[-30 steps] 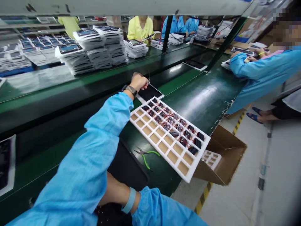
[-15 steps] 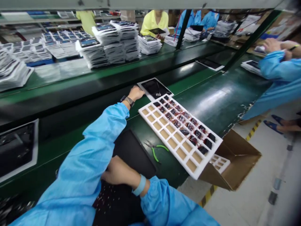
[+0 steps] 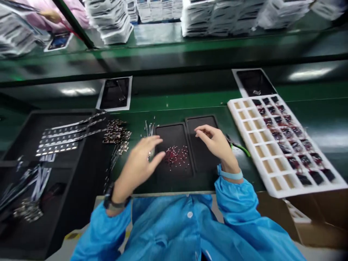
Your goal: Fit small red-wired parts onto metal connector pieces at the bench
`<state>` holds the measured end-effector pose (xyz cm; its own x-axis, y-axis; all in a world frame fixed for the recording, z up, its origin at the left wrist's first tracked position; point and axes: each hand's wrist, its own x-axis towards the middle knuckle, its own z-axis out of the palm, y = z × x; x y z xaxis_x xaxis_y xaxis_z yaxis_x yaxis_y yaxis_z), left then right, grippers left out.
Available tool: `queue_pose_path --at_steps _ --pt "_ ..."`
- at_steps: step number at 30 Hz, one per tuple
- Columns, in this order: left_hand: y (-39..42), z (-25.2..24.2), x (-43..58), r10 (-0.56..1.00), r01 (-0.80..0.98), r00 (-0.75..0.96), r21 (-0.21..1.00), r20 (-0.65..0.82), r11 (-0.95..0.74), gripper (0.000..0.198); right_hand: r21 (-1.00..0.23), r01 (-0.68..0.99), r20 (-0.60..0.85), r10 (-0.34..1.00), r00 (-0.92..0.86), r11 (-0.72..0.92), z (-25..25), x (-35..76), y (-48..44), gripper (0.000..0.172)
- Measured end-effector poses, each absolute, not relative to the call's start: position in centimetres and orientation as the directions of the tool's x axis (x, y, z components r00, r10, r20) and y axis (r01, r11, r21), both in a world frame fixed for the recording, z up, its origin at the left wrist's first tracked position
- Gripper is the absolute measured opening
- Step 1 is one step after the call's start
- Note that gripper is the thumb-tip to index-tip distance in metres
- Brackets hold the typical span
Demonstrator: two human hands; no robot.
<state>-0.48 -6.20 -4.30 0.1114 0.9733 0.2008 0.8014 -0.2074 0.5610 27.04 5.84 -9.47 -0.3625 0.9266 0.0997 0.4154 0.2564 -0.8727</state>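
Observation:
My left hand (image 3: 140, 161) hovers at the left edge of a shallow black tray (image 3: 170, 134), fingers and thumb spread apart, with nothing visible between them. A pile of tiny red and silver parts (image 3: 176, 156) lies in that tray. Above a second black tray (image 3: 201, 156), my right hand (image 3: 216, 143) is curled, thumb and forefinger tips close together. Whatever is in its fingers, if anything, cannot be made out. Green-handled pliers (image 3: 239, 148) lie just right of this hand. Several thin metallic strips (image 3: 148, 128) lie beyond my left fingers.
A white foam tray (image 3: 261, 166) of wired black parts stands at right, over a cardboard box (image 3: 318, 232). Heaped small components (image 3: 115, 132) and a black bin (image 3: 73, 170) are at left. Two tablet-like panels (image 3: 115, 92) (image 3: 254, 81) lie at the back.
My view has swung left. My left hand has drawn back from the far panel beside the foam tray to the black trays. My arms are uncrossed; my right hand is now right of the left.

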Motion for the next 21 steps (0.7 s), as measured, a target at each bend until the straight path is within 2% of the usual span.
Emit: queue_pose_path --at_steps 2,4,8,10,13,17,19,21 --pt "-8.4 -8.8 0.1 0.985 0.819 0.14 0.547 0.106 -0.175 0.053 -0.769 0.51 0.131 0.876 -0.464 0.385 -9.8 26.6 4.1 0.025" --pt "-8.9 -11.8 1.5 0.976 0.838 0.206 0.502 0.072 -0.214 0.064 -0.658 0.566 0.122 0.812 -0.57 0.496 -10.6 25.7 2.1 0.031" --pt "-8.8 -14.0 3.3 0.953 0.88 0.293 0.366 0.079 -0.302 0.062 -0.525 0.64 0.022 0.761 -0.648 0.56 -11.9 24.2 -1.9 0.045" --pt "-9.6 -14.7 2.9 0.95 0.891 0.295 0.329 0.106 -0.313 0.058 -0.543 0.622 -0.023 0.73 -0.683 0.565 -11.9 23.7 -3.7 0.05" --pt "-11.3 -16.2 1.1 0.933 0.873 0.327 0.33 0.153 -0.36 0.054 -0.645 0.553 -0.069 0.681 -0.729 0.527 -11.3 23.3 -5.6 0.055" --pt "-12.3 -17.5 -1.5 0.922 0.837 0.346 0.386 0.175 -0.388 0.062 -0.765 0.423 0.017 0.672 -0.74 0.486 -8.7 26.1 -5.8 0.056" --pt "-12.2 -17.0 -2.1 0.928 0.821 0.343 0.433 0.146 -0.372 0.07 -0.774 0.437 0.102 0.771 -0.629 0.458 -6.7 30.3 -5.0 0.047" --pt "-11.7 -15.8 -2.2 0.936 0.812 0.335 0.469 0.111 -0.346 0.074 -0.763 0.567 0.151 0.939 -0.31 0.31 -4.8 36.1 -3.6 0.035"
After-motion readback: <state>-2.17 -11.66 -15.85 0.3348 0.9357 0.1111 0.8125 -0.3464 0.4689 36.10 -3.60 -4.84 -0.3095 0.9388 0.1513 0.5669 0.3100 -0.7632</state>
